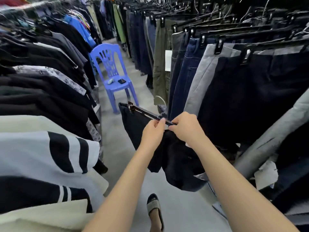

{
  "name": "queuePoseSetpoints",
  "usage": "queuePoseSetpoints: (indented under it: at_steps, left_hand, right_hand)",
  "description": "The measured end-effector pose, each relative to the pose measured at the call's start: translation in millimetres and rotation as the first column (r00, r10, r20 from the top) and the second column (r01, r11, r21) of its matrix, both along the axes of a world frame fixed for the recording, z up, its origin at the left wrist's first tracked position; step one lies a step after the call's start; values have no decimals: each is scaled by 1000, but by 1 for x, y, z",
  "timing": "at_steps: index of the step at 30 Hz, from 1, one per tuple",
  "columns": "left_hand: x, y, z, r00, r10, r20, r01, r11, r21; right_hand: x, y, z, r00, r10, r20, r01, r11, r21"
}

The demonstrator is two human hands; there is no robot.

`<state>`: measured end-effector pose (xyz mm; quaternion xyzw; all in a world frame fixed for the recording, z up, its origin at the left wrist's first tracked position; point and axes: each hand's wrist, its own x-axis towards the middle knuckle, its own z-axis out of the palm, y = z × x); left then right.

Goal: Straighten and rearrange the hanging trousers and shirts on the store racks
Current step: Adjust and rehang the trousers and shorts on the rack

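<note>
A pair of dark navy trousers (135,129) hangs from a black clip hanger (145,113) held out in the aisle, off the rack. My left hand (153,133) pinches the hanger bar near its right end. My right hand (185,128) grips the same end, where the waistband bunches and sags below. The far clip holds the trousers' left corner. The hanger's hook (159,101) points toward the right rack of trousers (234,77). Shirts (43,91) fill the left rack.
A blue plastic chair (113,76) stands in the aisle ahead, with a phone and a small object on its seat. Grey trousers (270,143) jut out at the right. My sandalled foot (154,211) is on the pale floor below.
</note>
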<state>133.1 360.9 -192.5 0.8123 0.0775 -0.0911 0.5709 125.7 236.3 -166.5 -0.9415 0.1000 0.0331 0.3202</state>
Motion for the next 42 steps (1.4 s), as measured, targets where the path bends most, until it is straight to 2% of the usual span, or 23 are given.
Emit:
queuePoseSetpoints:
  at_steps: [6, 8, 10, 13, 20, 24, 26, 29, 33, 36, 42]
  left_hand:
    - [4, 11, 8, 996, 84, 16, -83, 996, -39]
    - [7, 20, 8, 995, 100, 12, -98, 990, -97]
    - [9, 28, 10, 997, 83, 5, -82, 991, -104]
    - [12, 38, 13, 999, 36, 5, -35, 997, -70]
    - [10, 63, 36, 981, -188, -40, 192, 963, 191]
    - [10, 67, 45, 948, -315, -44, 305, 862, 405]
    - [14, 67, 49, 942, -335, -34, 303, 800, 518]
    - [14, 61, 60, 929, -371, -6, 302, 746, 594]
    - [15, 47, 72, 900, -428, 84, 285, 722, 630]
    - [24, 31, 81, 871, -467, 152, 274, 719, 638]
    - [48, -27, 113, 758, -579, 300, 302, 719, 626]
  right_hand:
    - [-10, 18, 2, 980, 184, -71, -171, 972, 161]
    - [-10, 19, 0, 969, 231, -91, -204, 950, 237]
    - [-11, 17, -1, 968, 240, -77, -206, 929, 308]
    - [-14, 5, 3, 972, 222, -77, -187, 928, 322]
    - [-19, -21, 5, 982, 171, -76, -134, 926, 353]
    - [-22, -22, 12, 986, 166, 3, -157, 927, 340]
    - [-23, -24, 13, 985, 169, 26, -168, 925, 340]
    - [-24, -28, 13, 984, 175, 16, -167, 902, 398]
    - [-29, -35, 21, 992, 124, 24, -116, 815, 568]
    - [-31, -46, 29, 995, 9, 104, -66, 830, 553]
    - [-27, -77, 58, 954, -216, 209, 54, 806, 590]
